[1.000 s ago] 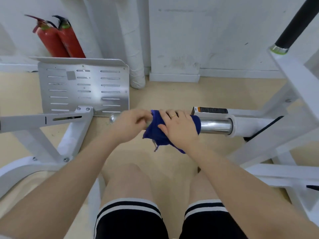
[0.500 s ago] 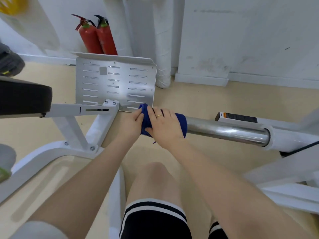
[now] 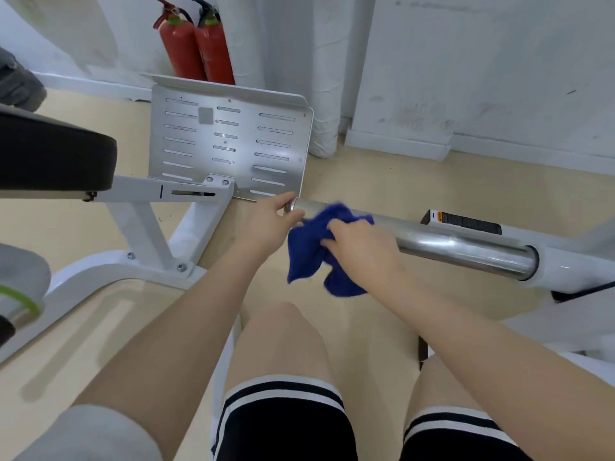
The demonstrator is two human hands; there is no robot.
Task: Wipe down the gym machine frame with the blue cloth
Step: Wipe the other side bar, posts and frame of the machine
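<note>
A chrome bar [image 3: 459,246] sticks out leftward from the white machine frame [image 3: 565,264]. The blue cloth [image 3: 311,241] is bunched against the bar near its free end and hangs below it. My right hand [image 3: 361,242] grips the cloth from the near side, fingers curled into the fabric. My left hand [image 3: 269,219] holds the bar's free end, thumb and fingers curled round its tip, just left of the cloth.
A slotted metal footplate [image 3: 229,141] stands behind my left hand on a white frame arm [image 3: 159,191]. A black pad [image 3: 50,158] is at the left. Two red fire extinguishers [image 3: 196,44] stand by the wall. My bare knees are below the bar.
The cloth no longer wraps the bar's tip: my right hand has pulled it right and loosened it so it hangs down. My left hand now holds the bare bar end.
</note>
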